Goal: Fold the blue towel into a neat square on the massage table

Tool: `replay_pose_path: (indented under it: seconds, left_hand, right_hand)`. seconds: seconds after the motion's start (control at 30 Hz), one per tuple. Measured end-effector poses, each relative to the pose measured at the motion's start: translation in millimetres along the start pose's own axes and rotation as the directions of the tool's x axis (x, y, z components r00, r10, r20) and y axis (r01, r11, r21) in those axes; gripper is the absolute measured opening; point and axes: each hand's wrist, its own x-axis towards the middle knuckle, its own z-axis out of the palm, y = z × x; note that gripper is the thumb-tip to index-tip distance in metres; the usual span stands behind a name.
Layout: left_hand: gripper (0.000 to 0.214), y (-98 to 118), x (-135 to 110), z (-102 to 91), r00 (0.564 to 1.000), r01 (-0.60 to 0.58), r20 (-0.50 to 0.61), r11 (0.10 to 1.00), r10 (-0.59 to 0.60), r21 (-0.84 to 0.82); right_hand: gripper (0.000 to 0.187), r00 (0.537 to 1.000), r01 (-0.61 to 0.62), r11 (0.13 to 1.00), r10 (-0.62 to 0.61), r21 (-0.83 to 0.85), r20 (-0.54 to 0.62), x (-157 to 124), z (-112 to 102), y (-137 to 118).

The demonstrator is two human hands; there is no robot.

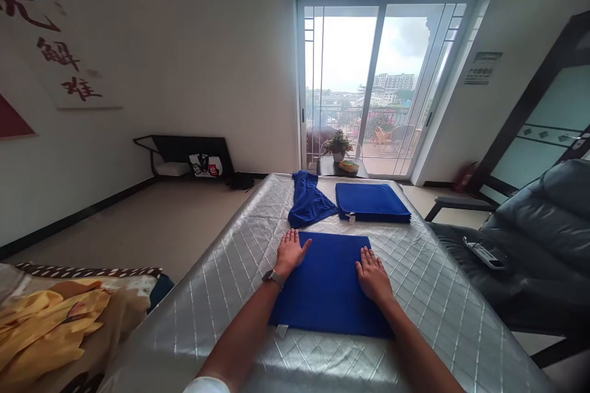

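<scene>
A blue cloth (327, 285), squared off and flat, lies on the silver quilted table cover (221, 282), with a small white tag at its near left edge. My left hand (291, 253), a watch on its wrist, rests flat along the cloth's left edge with the thumb spread. On the right edge my right hand (374, 275) lies with fingers stretched out. Beyond them sits a stack of folded blue cloths (372, 199) with a white tag at its front. To its left is a crumpled blue cloth (311, 201).
A dark recliner (530, 252) bearing a remote control (483, 254) stands at the right. Yellow cloth (43, 325) lies on a surface at the lower left. Past the table's far end, a small table holds a potted plant (338, 146) before sliding glass doors (341, 73).
</scene>
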Motion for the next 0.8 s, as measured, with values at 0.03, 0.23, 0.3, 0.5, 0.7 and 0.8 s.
replay_pose_path:
  seconds: [0.03, 0.23, 0.3, 0.5, 0.7, 0.8]
  left_hand:
    - [0.088, 16, -3, 0.5, 0.999, -0.038, -0.019, 0.999, 0.038, -0.007]
    - [0.078, 137, -30, 21.5, 0.883, -0.469, -0.085, 0.870, 0.462, -0.151]
    - [0.072, 159, -36, 28.2, 0.853, -0.521, -0.105, 0.837, 0.511, -0.164]
    - [0.067, 132, -37, 37.7, 0.877, -0.480, -0.083, 0.873, 0.474, -0.088]
    - [0.068, 49, -25, 36.4, 0.953, -0.304, -0.035, 0.952, 0.302, -0.036]
    - [0.067, -1, -24, 35.6, 0.977, -0.208, -0.054, 0.978, 0.207, -0.011]
  right_hand:
    - [0.062, 1.000, 0.002, 1.000, -0.001, 0.008, -0.007, 0, 0, 0]
    - [0.060, 0.999, 0.036, 0.999, -0.035, 0.034, -0.021, -2, 0, 2]
    - [0.061, 0.998, 0.067, 0.997, -0.066, 0.034, -0.019, -5, -1, 3]
    - [0.061, 0.999, 0.018, 0.990, -0.014, 0.138, -0.031, -7, -7, -1]
    - [0.063, 1.000, -0.007, 0.977, 0.008, 0.215, -0.003, -6, -10, -2]
    - [0.063, 1.000, -0.005, 0.976, 0.005, 0.220, -0.001, -6, -10, -2]
